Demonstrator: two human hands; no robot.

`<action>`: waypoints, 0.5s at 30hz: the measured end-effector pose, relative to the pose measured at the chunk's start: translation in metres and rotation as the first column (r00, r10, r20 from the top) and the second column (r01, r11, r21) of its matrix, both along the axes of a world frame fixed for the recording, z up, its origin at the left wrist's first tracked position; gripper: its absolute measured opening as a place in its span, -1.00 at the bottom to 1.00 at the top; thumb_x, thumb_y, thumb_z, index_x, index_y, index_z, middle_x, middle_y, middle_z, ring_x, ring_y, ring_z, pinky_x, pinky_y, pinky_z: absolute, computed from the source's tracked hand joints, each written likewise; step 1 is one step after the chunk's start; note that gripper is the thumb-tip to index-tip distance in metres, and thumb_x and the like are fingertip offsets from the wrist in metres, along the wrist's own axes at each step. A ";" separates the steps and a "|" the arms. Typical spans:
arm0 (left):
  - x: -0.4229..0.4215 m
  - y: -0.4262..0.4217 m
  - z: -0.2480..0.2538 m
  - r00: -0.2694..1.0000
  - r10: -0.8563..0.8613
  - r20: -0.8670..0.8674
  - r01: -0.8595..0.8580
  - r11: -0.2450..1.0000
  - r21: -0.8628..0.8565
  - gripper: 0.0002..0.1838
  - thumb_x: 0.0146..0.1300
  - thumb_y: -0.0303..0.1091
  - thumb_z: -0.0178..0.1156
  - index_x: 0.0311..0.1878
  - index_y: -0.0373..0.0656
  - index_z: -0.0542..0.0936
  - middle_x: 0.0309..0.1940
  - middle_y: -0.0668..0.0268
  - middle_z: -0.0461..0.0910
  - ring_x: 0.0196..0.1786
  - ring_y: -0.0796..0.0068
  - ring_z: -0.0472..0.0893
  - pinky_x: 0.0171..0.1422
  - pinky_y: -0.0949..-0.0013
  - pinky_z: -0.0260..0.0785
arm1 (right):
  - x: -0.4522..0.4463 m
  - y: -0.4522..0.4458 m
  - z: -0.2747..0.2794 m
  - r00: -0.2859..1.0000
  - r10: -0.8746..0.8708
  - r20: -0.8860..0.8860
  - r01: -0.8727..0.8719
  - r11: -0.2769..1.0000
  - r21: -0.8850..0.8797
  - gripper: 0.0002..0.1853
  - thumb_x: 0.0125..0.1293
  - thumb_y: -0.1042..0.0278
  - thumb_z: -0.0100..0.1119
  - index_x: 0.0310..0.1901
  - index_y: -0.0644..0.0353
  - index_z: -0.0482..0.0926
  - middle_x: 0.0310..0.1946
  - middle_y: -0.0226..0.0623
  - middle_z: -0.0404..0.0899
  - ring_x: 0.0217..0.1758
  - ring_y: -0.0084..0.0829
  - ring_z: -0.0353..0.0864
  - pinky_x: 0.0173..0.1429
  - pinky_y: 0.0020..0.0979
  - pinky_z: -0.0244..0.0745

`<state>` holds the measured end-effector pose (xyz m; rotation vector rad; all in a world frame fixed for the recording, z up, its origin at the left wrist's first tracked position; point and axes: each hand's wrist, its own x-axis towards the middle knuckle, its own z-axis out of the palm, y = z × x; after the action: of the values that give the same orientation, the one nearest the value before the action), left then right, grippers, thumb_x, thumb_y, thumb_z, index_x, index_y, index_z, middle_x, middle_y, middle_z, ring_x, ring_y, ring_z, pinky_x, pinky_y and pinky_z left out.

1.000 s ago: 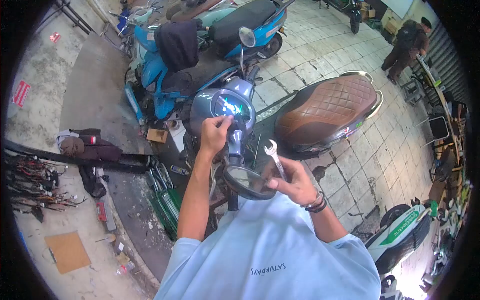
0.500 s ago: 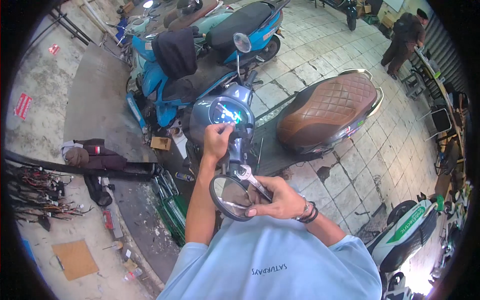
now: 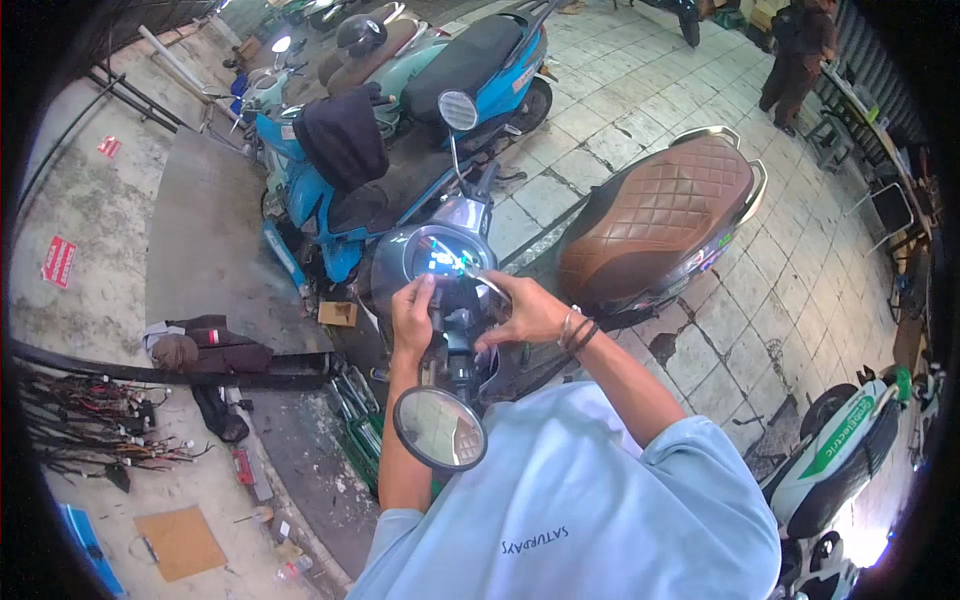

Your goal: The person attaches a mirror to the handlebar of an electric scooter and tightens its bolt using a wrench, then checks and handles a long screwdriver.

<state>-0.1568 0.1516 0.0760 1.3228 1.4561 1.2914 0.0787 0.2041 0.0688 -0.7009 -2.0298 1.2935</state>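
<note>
The scooter's handlebar cowl (image 3: 385, 262), with a lit display (image 3: 440, 260), stands in front of me. My left hand (image 3: 411, 315) is closed at the display's near edge, by the mirror's mounting; what its fingers grip is hidden. Beside it, my right hand (image 3: 530, 308) has curled fingers around a wrench (image 3: 492, 287), of which only a silver sliver shows near the display's right edge. A round mirror (image 3: 440, 428) sits below my left hand, over my forearm and shirt, touched by neither hand.
The scooter's brown quilted seat (image 3: 650, 220) extends to the right. A blue scooter (image 3: 335, 215) with a dark cloth (image 3: 340, 140) over it is parked close ahead. Wire harnesses (image 3: 80, 425) lie at left. Another person (image 3: 797, 65) stands at a bench, far right.
My right hand has moved up from the mirror to the display's edge with the wrench. The left hand has shifted slightly down and left. The view has turned a little.
</note>
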 end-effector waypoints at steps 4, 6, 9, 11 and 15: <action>-0.005 0.002 -0.009 0.999 0.044 -0.003 -0.044 0.999 -0.005 -0.62 0.64 -0.22 0.09 -0.07 -0.34 0.77 -0.27 0.28 0.79 -0.20 0.57 0.70 -0.02 0.44 0.49 | -0.003 -0.011 0.009 0.990 -0.112 0.082 0.116 0.992 -0.054 -0.06 -0.07 -0.05 0.79 0.23 0.40 0.54 -0.23 0.09 0.78 -0.13 -0.05 0.84 0.02 -0.18 0.68; -0.003 0.004 -0.007 0.998 0.057 -0.026 -0.057 0.998 -0.008 -0.63 0.63 -0.24 0.10 -0.08 -0.34 0.77 -0.30 0.28 0.79 -0.23 0.56 0.70 -0.04 0.44 0.50 | -0.008 -0.024 0.005 0.984 -0.144 0.109 0.156 0.982 -0.107 -0.07 -0.05 -0.10 0.77 0.21 0.41 0.54 -0.26 0.09 0.78 -0.16 -0.05 0.85 -0.02 -0.17 0.69; 0.003 0.002 -0.003 0.994 0.112 0.019 -0.111 0.994 -0.017 -0.63 0.62 -0.24 0.10 -0.10 -0.35 0.77 -0.33 0.27 0.79 -0.27 0.55 0.70 -0.06 0.43 0.51 | -0.012 -0.031 0.013 0.972 -0.191 0.140 0.211 0.967 -0.145 -0.07 -0.02 -0.19 0.74 0.17 0.41 0.56 -0.34 0.07 0.76 -0.23 -0.06 0.85 -0.09 -0.16 0.69; 0.007 -0.004 0.003 0.990 0.136 -0.032 -0.137 0.991 -0.014 -0.64 0.60 -0.24 0.14 -0.05 -0.36 0.78 -0.26 0.28 0.80 -0.20 0.57 0.70 -0.04 0.44 0.50 | -0.013 -0.036 0.017 0.962 -0.237 0.135 0.255 0.958 -0.133 -0.08 -0.01 -0.26 0.72 0.12 0.40 0.57 -0.44 0.02 0.73 -0.32 -0.08 0.83 -0.16 -0.14 0.68; 0.003 -0.004 -0.004 0.983 0.179 -0.040 -0.181 0.983 -0.041 -0.58 0.63 -0.19 0.10 -0.05 -0.38 0.78 -0.25 0.25 0.81 -0.17 0.53 0.72 -0.01 0.42 0.50 | -0.006 -0.020 0.012 0.979 -0.128 0.157 0.139 0.988 -0.061 -0.05 0.00 -0.25 0.71 0.19 0.41 0.57 -0.48 -0.04 0.70 -0.36 -0.11 0.81 -0.18 -0.15 0.67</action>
<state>-0.1537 0.1479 0.0723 1.2131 1.6516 1.3468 0.0727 0.1844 0.0810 -0.9799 -2.0244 1.2735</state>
